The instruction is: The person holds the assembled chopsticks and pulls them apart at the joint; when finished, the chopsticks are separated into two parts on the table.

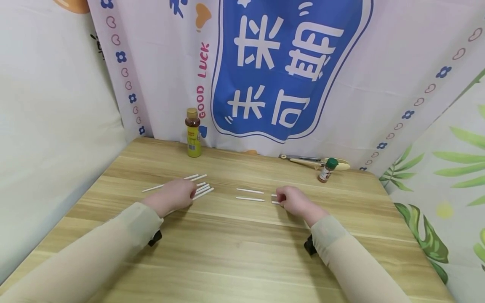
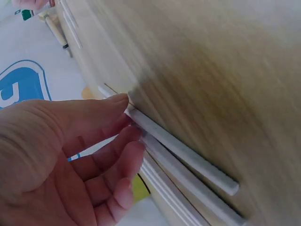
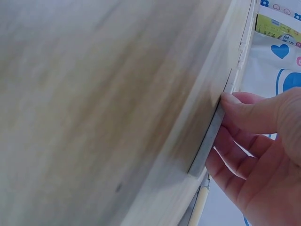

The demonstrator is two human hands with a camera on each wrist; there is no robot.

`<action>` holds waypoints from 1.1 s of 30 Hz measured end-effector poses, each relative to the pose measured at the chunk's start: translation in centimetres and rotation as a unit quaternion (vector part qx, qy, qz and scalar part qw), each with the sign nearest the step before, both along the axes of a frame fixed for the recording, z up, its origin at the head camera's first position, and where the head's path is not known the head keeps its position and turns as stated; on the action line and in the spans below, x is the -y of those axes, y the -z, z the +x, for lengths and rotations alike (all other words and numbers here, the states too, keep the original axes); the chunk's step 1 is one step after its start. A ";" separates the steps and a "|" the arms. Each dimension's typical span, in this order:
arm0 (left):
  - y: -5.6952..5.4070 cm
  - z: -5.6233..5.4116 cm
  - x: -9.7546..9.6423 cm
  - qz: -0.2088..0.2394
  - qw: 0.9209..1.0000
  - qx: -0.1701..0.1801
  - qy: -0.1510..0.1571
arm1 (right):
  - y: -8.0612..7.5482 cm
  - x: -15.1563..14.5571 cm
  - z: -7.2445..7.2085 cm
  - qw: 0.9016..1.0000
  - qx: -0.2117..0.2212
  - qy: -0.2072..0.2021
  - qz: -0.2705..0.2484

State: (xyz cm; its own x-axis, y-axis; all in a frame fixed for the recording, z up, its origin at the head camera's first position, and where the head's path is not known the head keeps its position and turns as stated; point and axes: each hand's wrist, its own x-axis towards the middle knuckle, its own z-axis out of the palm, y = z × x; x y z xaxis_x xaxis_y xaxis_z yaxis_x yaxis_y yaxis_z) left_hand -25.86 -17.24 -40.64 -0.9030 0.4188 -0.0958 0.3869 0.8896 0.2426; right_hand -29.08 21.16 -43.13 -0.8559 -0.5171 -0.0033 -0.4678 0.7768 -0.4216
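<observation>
My left hand is over a group of thin white sticks at the left of the table. In the left wrist view its thumb and fingers pinch one white stick, with more sticks lying alongside. My right hand is at the right of the middle, where its thumb and fingertips pinch a white stick at the tabletop. A second stick shows partly beside that hand. Between the hands lie two roughly parallel sticks, an upper one and a lower one, each with a narrower tip.
A yellow-labelled bottle stands at the back left of the wooden table. At the back right are a small green-capped jar and long tools with cream handles. A printed curtain hangs behind the table.
</observation>
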 end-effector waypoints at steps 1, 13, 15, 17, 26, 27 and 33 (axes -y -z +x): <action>0.1 0.0 0.0 0.003 1.000 0.001 -0.001 | 0.0 0.0 0.0 1.000 -0.001 0.000 0.001; 0.3 0.3 -1.3 0.022 0.999 -0.011 0.020 | -0.1 0.0 0.1 1.000 -0.001 0.006 0.005; 0.0 0.4 -1.9 0.041 0.999 -0.017 0.030 | 0.0 0.0 0.1 1.000 0.001 0.009 0.008; -0.4 0.6 -2.8 0.061 0.997 -0.021 0.037 | 0.1 0.0 0.1 1.000 0.001 0.013 0.011; -1.0 0.6 -8.1 0.141 0.988 0.020 0.051 | -0.2 -0.1 0.4 1.000 -0.015 0.004 0.023; -1.0 0.6 -8.6 0.143 0.988 0.025 0.051 | -0.4 0.0 0.5 1.000 -0.019 0.006 0.018; -1.0 0.4 -11.3 0.151 0.986 0.015 0.070 | -3.1 2.6 2.6 0.995 -0.077 -0.022 -0.061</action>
State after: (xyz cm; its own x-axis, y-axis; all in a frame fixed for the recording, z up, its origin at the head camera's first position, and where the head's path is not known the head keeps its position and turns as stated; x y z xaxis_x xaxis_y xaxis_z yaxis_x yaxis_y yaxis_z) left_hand -25.51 -5.99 -39.64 -0.8330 0.5527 0.0260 0.4893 0.7140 0.5008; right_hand -26.48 18.56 -40.05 -0.8180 -0.5426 0.1910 -0.5665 0.7021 -0.4314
